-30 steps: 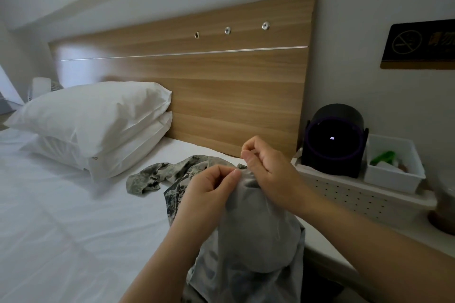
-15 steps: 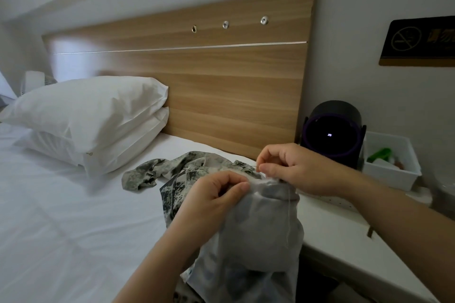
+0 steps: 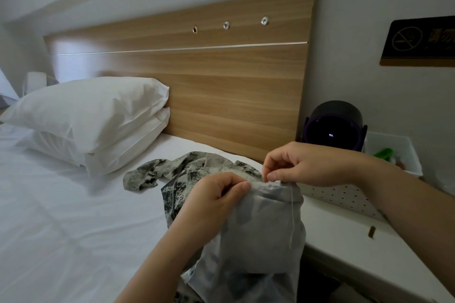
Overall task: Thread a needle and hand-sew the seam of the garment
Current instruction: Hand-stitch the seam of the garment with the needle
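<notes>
The left hand (image 3: 216,194) comes up from the lower edge with its forearm angled upward. Its fingers and thumb are curled, pinching a fold of the garment (image 3: 258,229), grey inner side out. The right hand (image 3: 310,165) reaches in from the right, thumb and forefinger pinched on the garment's top edge just beside the left thumb. A pale thread (image 3: 292,216) hangs from there. No needle can be made out. The garment's camouflage part lies at the bed's (image 3: 61,204) right edge, near the headboard (image 3: 221,86); its lower part is cut off.
</notes>
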`<state>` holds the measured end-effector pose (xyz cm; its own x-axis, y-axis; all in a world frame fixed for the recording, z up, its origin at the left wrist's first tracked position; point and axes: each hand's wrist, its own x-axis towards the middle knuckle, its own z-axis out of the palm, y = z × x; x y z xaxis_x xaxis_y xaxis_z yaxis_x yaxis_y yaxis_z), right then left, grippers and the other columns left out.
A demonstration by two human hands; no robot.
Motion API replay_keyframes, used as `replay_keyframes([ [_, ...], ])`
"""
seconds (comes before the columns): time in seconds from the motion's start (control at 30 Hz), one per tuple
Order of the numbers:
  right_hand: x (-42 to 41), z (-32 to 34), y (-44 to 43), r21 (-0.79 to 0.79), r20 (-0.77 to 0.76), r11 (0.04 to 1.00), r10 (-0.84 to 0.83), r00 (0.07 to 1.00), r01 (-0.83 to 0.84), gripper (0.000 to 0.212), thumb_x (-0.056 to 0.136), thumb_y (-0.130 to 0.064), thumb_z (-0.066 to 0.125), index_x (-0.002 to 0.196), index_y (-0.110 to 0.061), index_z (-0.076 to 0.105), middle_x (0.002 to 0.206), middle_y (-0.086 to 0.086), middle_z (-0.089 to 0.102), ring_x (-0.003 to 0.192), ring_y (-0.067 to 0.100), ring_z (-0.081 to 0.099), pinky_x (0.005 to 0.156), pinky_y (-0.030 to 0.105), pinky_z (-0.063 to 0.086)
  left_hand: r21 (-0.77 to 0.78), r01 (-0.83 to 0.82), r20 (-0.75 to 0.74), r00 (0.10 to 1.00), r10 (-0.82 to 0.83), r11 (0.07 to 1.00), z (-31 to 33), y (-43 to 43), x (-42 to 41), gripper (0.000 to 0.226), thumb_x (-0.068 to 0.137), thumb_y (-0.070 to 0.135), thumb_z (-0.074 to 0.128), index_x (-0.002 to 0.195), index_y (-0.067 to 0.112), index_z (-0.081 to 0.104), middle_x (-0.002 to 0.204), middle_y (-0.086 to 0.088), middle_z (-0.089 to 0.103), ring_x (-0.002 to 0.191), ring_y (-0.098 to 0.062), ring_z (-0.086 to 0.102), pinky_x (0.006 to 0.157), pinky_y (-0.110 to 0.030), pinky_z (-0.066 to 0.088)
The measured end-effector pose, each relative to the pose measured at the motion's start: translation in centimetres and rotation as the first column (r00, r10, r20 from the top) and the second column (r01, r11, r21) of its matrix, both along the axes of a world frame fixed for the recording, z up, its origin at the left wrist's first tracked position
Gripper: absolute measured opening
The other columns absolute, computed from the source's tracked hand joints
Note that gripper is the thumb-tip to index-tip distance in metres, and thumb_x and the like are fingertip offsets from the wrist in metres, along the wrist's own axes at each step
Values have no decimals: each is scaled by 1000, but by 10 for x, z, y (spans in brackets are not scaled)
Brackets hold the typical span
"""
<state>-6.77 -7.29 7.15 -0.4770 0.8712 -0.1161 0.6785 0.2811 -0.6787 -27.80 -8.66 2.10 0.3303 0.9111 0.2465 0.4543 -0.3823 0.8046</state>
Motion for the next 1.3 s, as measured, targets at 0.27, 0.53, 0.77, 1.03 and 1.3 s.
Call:
replay_keyframes([
  [0.27,-21,-13,-6,40,-356,974,-195,914,224,13,96,-21,53,88,-25,62,76,-10,64,66,-3,53,71,17,43,72,-73,66,995,68,995,1,-5,7,27,95,23,56,69,25,62,58,16,58,55,3,49,55,-16,38],
  [0.53,-50,-35,-15,415,-574,780,-175,800,468,12,97,-18,50,90,-26,55,66,4,57,54,11,45,54,23,40,151,-200,197,966,169,968,-7,-10,23,33,99,23,47,66,24,48,55,22,52,52,1,44,52,-15,34],
  [0.77,-48,-33,-15,383,-648,763,-179,740,521,14,97,-17,50,88,-28,54,70,-5,59,61,9,52,60,20,45,89,-60,368,929,23,994,-6,-10,26,28,90,44,54,69,26,55,51,15,50,49,1,42,50,-13,35],
  [1.03,-43,-28,-17,394,-652,778,-138,745,489,9,96,-16,51,90,-21,56,63,-14,56,59,2,50,58,14,43,99,50,344,936,-81,994,1,-14,19,9,82,31,64,82,22,63,65,16,59,58,0,49,56,-15,40],
  [1.3,-39,-22,-18,459,-576,776,-110,810,432,8,95,-14,53,90,-18,57,65,9,55,56,9,45,55,19,40,14,-7,299,954,3,1000,17,-12,11,12,87,19,67,76,22,71,69,11,69,65,-1,61,62,-15,48],
])
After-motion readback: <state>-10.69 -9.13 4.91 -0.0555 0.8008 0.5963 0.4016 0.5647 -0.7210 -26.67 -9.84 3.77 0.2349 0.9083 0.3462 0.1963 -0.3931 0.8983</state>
